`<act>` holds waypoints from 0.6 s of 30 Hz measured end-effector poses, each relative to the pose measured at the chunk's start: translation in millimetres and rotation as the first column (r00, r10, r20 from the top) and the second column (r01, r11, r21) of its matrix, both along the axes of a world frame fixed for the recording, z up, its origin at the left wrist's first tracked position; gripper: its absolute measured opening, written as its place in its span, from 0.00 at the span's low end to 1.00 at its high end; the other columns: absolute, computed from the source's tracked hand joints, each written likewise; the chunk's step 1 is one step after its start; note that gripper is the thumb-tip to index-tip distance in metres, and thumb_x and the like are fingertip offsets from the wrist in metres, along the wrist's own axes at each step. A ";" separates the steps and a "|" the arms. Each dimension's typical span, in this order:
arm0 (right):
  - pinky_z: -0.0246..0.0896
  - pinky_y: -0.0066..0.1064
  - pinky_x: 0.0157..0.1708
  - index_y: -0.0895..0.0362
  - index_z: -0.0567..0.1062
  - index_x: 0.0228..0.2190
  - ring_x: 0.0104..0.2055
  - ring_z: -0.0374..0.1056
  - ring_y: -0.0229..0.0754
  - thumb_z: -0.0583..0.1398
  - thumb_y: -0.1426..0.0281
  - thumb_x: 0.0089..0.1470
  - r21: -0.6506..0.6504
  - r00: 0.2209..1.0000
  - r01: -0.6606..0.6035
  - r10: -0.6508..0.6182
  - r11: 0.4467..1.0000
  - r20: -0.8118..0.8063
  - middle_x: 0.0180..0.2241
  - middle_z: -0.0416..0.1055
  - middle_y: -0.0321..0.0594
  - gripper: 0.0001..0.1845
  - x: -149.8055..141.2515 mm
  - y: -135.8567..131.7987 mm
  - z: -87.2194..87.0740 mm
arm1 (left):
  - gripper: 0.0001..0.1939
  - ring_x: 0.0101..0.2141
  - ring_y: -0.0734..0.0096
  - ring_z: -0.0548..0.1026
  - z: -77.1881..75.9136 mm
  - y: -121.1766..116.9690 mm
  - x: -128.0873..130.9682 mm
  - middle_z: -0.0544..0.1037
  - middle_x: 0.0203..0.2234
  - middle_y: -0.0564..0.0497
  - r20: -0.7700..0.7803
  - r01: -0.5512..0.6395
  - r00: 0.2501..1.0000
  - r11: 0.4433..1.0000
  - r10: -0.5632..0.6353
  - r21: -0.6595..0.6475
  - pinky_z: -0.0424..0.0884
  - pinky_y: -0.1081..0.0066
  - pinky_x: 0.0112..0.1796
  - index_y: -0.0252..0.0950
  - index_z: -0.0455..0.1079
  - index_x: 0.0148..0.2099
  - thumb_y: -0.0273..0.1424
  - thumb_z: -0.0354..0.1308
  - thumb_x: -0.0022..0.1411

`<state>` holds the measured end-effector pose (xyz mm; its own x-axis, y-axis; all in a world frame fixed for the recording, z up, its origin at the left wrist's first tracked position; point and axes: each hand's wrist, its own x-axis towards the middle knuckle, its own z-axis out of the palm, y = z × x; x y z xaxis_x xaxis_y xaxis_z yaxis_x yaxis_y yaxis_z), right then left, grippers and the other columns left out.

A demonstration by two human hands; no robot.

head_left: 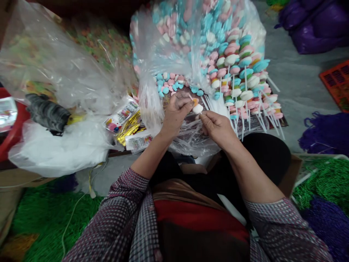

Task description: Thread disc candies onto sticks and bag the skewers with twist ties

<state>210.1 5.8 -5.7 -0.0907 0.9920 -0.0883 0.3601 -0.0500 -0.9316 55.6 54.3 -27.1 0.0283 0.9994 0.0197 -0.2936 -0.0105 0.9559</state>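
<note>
In front of me is a short candy skewer with a rounded white piece (197,108) and an orange piece (195,102) side by side on it. My left hand (176,112) is closed at its upper end, fingers pinching by the orange piece; a small pale tip pokes out above them. Below the white piece, my right hand (216,127) pinches the white stick, most of which its fingers hide. Loose pink, blue and white candies (171,83) lie just beyond my left hand. To the right, finished-looking candy skewers (240,78) are heaped with their white sticks toward me.
A large clear bag of candies (174,32) rises behind my hands. Bare white sticks (208,103) lie beside my right hand. Left are a bag of green and orange sweets (100,47), gold ties (129,127) and white plastic bags (62,149). Purple bundles (327,133) lie far right.
</note>
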 end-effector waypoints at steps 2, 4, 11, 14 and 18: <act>0.52 0.30 0.25 0.55 0.79 0.36 0.20 0.56 0.36 0.59 0.46 0.62 0.024 1.000 0.011 -0.011 1.000 -0.001 0.17 0.61 0.30 0.25 -0.7 0.1 -1.1 | 0.11 0.41 0.69 0.82 5.5 -5.3 6.0 0.83 0.37 0.54 0.108 0.012 0.994 0.998 -0.005 -0.060 0.77 0.63 0.48 0.44 0.67 0.56 0.28 0.57 0.73; 0.52 0.30 0.24 0.55 0.78 0.34 0.20 0.56 0.36 0.59 0.43 0.61 0.028 1.000 0.002 -0.002 1.000 -0.010 0.17 0.63 0.30 0.27 -1.5 0.1 -2.1 | 0.10 0.41 0.68 0.82 6.7 -8.1 11.7 0.83 0.38 0.53 0.153 0.071 0.987 0.990 -0.052 -0.119 0.78 0.63 0.45 0.43 0.68 0.57 0.32 0.53 0.76; 0.53 0.29 0.24 0.55 0.77 0.32 0.22 0.59 0.35 0.64 0.44 0.57 0.086 1.000 0.025 -0.023 0.996 -0.020 0.21 0.68 0.33 0.25 -1.3 -0.8 -0.6 | 0.14 0.51 0.66 0.80 -7.1 3.4 15.7 0.82 0.41 0.49 0.139 0.074 0.989 0.989 -0.055 -0.131 0.78 0.60 0.52 0.38 0.74 0.47 0.38 0.50 0.78; 0.51 0.29 0.23 0.54 0.76 0.29 0.22 0.58 0.36 0.63 0.45 0.58 0.125 0.995 0.100 -0.102 0.987 0.008 0.20 0.67 0.34 0.25 -5.1 -1.5 -2.3 | 0.14 0.52 0.65 0.80 -3.2 -0.5 21.2 0.81 0.44 0.49 0.117 0.073 0.991 0.991 -0.059 -0.112 0.78 0.59 0.52 0.38 0.74 0.50 0.38 0.49 0.79; 0.46 0.28 0.20 0.54 0.73 0.29 0.19 0.52 0.33 0.63 0.41 0.55 0.000 0.983 0.099 -0.098 0.995 -0.155 0.19 0.65 0.31 0.28 -8.8 0.7 -3.0 | 0.15 0.44 0.67 0.81 2.2 -7.6 25.5 0.82 0.41 0.48 0.149 0.178 0.976 0.978 -0.161 -0.110 0.78 0.63 0.47 0.38 0.74 0.51 0.41 0.50 0.77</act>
<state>201.3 6.5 -8.7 -0.0042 0.9973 -0.0732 0.2051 -0.0708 -0.9762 81.1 46.8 -25.0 0.2033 0.9753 -0.0864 -0.4109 0.1651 0.8966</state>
